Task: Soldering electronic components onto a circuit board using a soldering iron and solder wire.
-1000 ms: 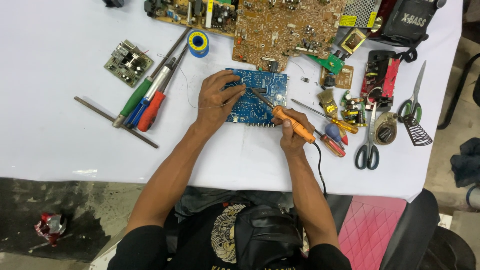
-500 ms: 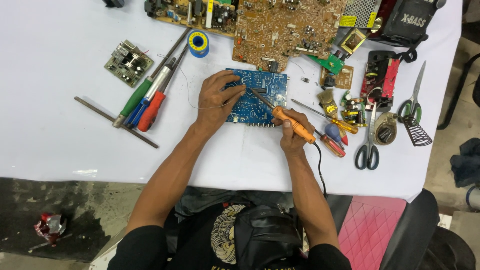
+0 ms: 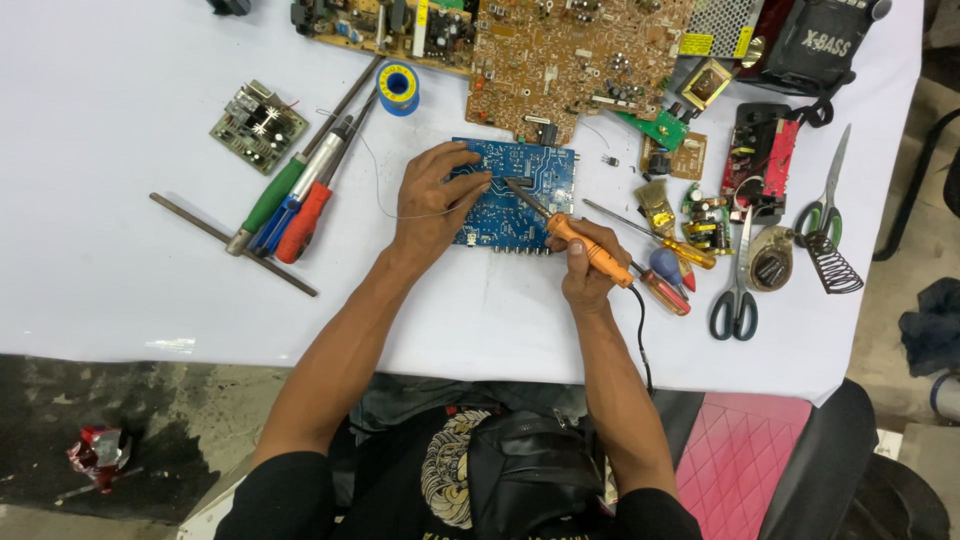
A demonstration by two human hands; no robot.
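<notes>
The white table (image 3: 120, 300) carries the blue circuit board (image 3: 520, 195) at its centre. The left hand (image 3: 432, 200) rests on the board's left half, fingers pinching thin solder wire (image 3: 385, 205). The right hand (image 3: 585, 265), just right of the board, grips the orange soldering iron (image 3: 580, 243), tip on the board.

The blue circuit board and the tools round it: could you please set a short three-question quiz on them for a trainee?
1. True or false: the right hand holds an orange-handled soldering iron with its tip over the blue circuit board.
2. Which lies nearest the left hand? A) the black-handled scissors B) the thin solder wire C) the small green circuit board
3. Fill in: the solder spool above the screwdrivers is mostly ____ in colour.

Key: 1 true; 2 B; 3 blue.
</notes>
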